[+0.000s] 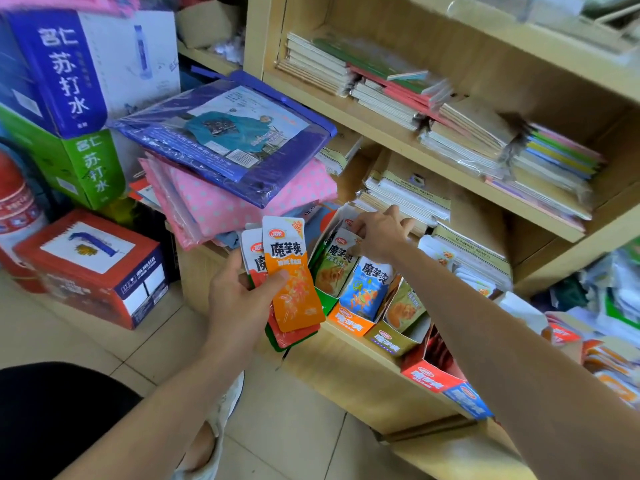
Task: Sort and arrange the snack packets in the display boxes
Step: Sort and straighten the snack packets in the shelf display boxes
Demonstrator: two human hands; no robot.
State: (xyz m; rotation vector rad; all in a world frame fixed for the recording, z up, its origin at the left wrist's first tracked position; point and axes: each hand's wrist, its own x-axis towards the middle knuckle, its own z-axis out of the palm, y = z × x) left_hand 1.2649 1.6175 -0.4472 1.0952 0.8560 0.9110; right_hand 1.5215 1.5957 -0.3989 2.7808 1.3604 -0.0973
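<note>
Left hand (239,299) fingers clamped on fanned snack packets, orange packet (292,282) foremost. Right hand (377,233) fingers pinch green packet (337,258) in green display box (327,301) on shelf (363,355).

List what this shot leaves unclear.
Head view:
- Packets behind the orange packet in the left hand: count hidden by it.
- Right hand grip in the green box: fingertips hidden by the hand.
- Red box contents: mostly covered by the forearm.
- Loose packets at right edge: blurred, cut off.
</note>
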